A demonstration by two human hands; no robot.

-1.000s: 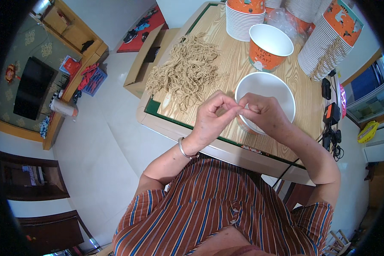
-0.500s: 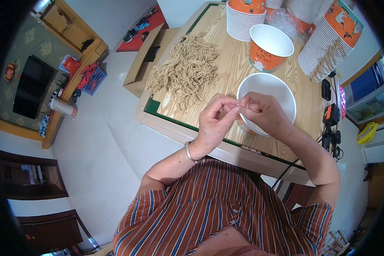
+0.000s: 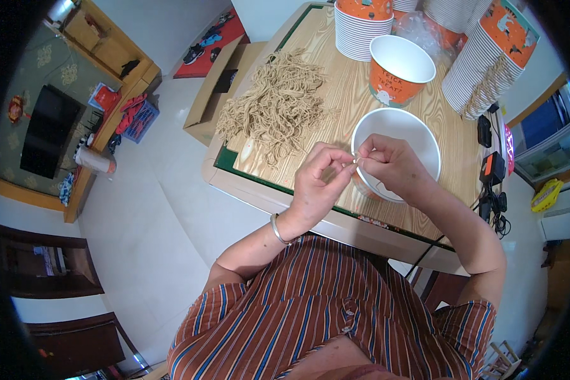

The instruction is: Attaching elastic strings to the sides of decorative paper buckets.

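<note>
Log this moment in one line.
left hand: pinching; right hand: pinching; tiny pale item: between fingers; near bucket: upright; cord heap: on table

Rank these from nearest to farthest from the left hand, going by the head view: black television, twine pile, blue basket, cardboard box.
From the left hand:
1. Twine pile: ahead and to its left.
2. Cardboard box: farther left, past the pile.
3. Blue basket: left of the box.
4. Black television: far left, beyond the basket.
</note>
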